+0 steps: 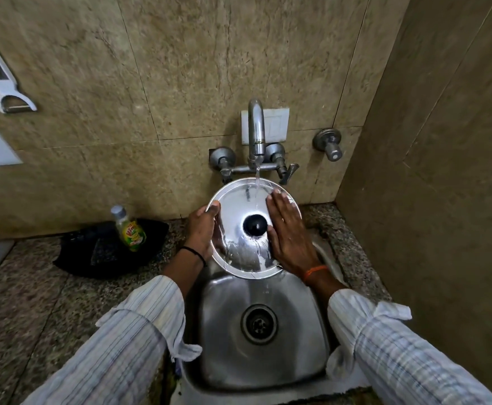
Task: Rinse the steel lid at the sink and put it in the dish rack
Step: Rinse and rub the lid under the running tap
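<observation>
Lid: steel lid (pixel 233 211) was held tilted over the back of the sink (pixel 303 340), under the tap (pixel 257 128), black knob (pixel 255 224) facing up.
Water: a thin stream (pixel 257 182) ran from the spout onto the lid's upper right part and sheeted down past the knob to the lower rim.
Left hand: left hand (pixel 202 229) gripped the lid's left edge, thumb hooked over the rim, other fingers under the lid and out of sight.
Right hand: right hand (pixel 288 232) lay flat on the lid's top right of the knob, fingers (pixel 279 204) straight and pressed together, thumb beside the knob.
Wrists: black band on the left, orange thread on the right; striped sleeves pushed back.
Counter: a dish soap bottle (pixel 128 229) stood on a black cloth (pixel 93 252) left of the sink.
Wall: a white peeler (pixel 3 80) hung at upper left.
</observation>
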